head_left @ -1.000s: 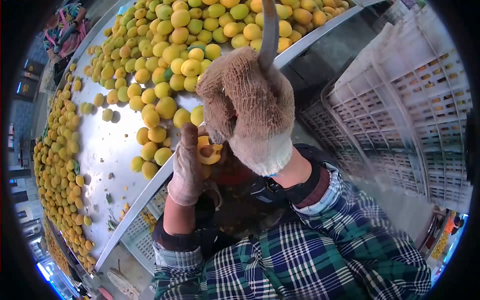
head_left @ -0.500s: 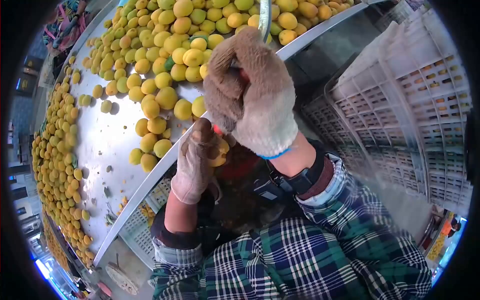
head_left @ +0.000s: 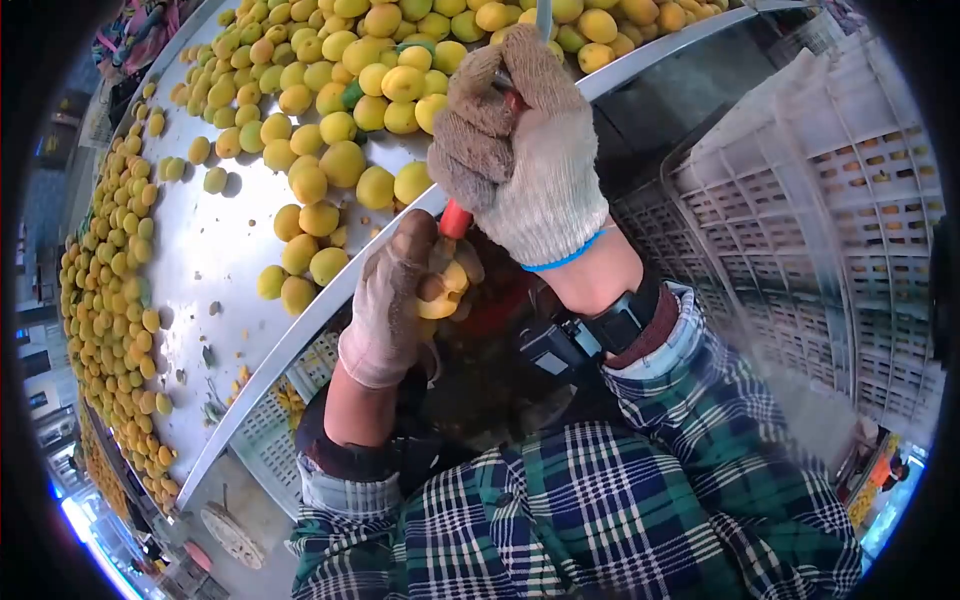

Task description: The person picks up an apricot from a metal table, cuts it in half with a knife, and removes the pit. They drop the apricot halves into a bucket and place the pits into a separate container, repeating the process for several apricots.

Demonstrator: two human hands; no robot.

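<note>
Both hands wear knitted work gloves, stained brown at the fingers. My left hand [head_left: 395, 290] is beside the metal table's near edge, its fingers closed round an apricot [head_left: 437, 300] that looks cut open, with pale yellow flesh showing. Above and to the right of it, my right hand [head_left: 530, 150] is closed in a fist round a red-handled tool [head_left: 456, 220]. The red lower end sticks out of the fist right at the apricot. A narrow metal strip [head_left: 543, 18] rises above the right fist. Most of the tool is hidden by the glove.
Many yellow-green apricots [head_left: 330, 100] are heaped on the metal table [head_left: 225, 270], with another long band at its left. White plastic crates [head_left: 790, 200] are stacked at my right. A pale perforated crate [head_left: 275, 455] sits under the table edge. Leaf scraps lie on the table.
My right hand has risen slightly and shifted right, showing more of the red end of the tool. My left hand keeps hold of the apricot, nearly in place. The view has shifted slightly.
</note>
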